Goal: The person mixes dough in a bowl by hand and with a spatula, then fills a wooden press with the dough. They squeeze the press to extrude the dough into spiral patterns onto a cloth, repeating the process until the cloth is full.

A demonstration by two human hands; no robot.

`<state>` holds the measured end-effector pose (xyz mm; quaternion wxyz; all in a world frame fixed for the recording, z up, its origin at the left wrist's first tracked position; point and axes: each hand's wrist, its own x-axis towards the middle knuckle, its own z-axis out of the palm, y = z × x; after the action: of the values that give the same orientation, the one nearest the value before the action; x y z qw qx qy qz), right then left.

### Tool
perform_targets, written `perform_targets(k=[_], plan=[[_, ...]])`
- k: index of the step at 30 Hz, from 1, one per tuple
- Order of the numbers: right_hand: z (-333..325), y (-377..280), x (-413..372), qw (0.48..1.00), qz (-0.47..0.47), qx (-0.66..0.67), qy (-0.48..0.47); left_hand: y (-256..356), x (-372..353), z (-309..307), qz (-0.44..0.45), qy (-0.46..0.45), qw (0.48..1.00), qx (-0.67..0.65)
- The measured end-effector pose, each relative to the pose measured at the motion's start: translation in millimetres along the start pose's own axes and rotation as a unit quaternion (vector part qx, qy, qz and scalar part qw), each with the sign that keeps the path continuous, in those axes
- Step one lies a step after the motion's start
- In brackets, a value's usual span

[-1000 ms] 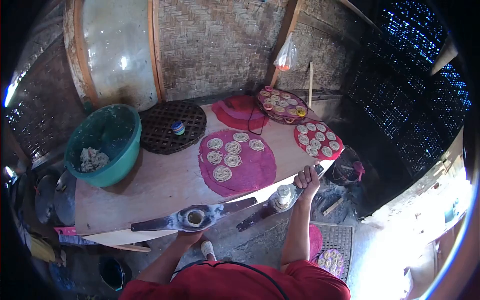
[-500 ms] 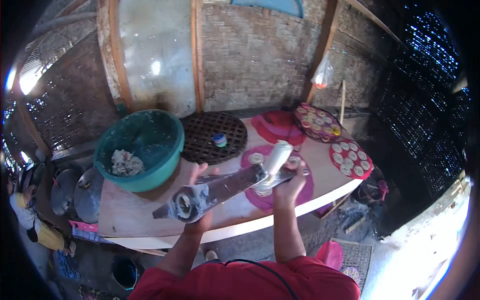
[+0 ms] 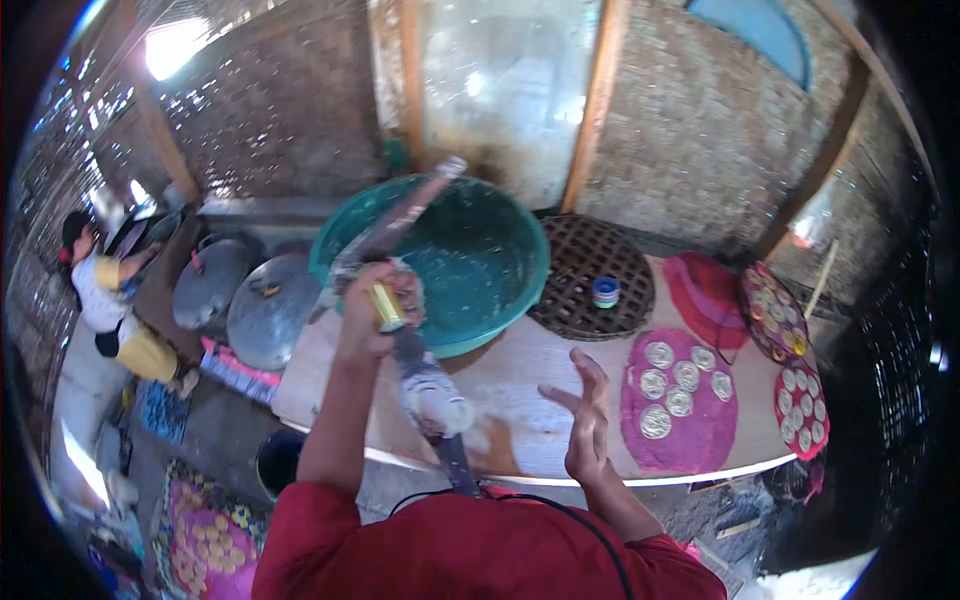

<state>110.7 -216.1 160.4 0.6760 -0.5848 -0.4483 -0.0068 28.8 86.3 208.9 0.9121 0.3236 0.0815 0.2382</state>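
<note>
My left hand (image 3: 368, 308) is closed around a floury wooden dough press (image 3: 428, 385), above the near left rim of a green basin (image 3: 490, 325). A shiny brass-coloured tube (image 3: 386, 306) shows at my fingers. One wooden arm of the press reaches up over the basin; the other, with a flour-whitened round part, hangs down toward my shirt and is blurred. My right hand (image 3: 590, 415) is raised over the table, fingers apart, holding nothing. To its right lies a pink cloth (image 3: 675, 450) with several coiled dough rounds (image 3: 685, 375).
A dark woven rack (image 3: 570, 315) holds a small blue-lidded jar (image 3: 606, 292). More coils sit on a red round mat (image 3: 800, 440) at the right. Large metal lids (image 3: 270, 310) are left of the table (image 3: 530, 440). Another person (image 3: 115, 300) bends at the far left.
My view has swung left. The press has moved from in front of me to the basin in my left hand, its parts spread apart. My right hand has let go of it.
</note>
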Motion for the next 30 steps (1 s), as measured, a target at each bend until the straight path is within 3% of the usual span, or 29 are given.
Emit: perform_targets(k=[1, 3, 7, 9, 30], plan=[[4.5, -8.1, 5.6, 1.000, 0.005, 0.010, -0.011, -10.4, 4.4, -8.2, -0.008, 0.005, 1.000, -0.005], [6.9, -17.7, 19.5, 0.962, -0.180, -0.169, -0.113, -24.0, 8.0, -9.8, -0.013, 0.008, 1.000, -0.009], [5.4, -4.0, 23.1, 0.926, -0.244, -0.249, -0.143, -37.1, 7.4, -14.9, -0.043, 0.053, 0.998, -0.012], [6.7, 1.6, 25.7, 0.933, -0.239, -0.233, -0.134, -34.5, 8.1, -14.6, -0.033, 0.084, 0.996, 0.018], [19.6, 17.7, 29.4, 0.894, -0.321, -0.264, -0.167, -28.3, 3.9, -30.5, -0.019, 0.058, 0.997, 0.036]])
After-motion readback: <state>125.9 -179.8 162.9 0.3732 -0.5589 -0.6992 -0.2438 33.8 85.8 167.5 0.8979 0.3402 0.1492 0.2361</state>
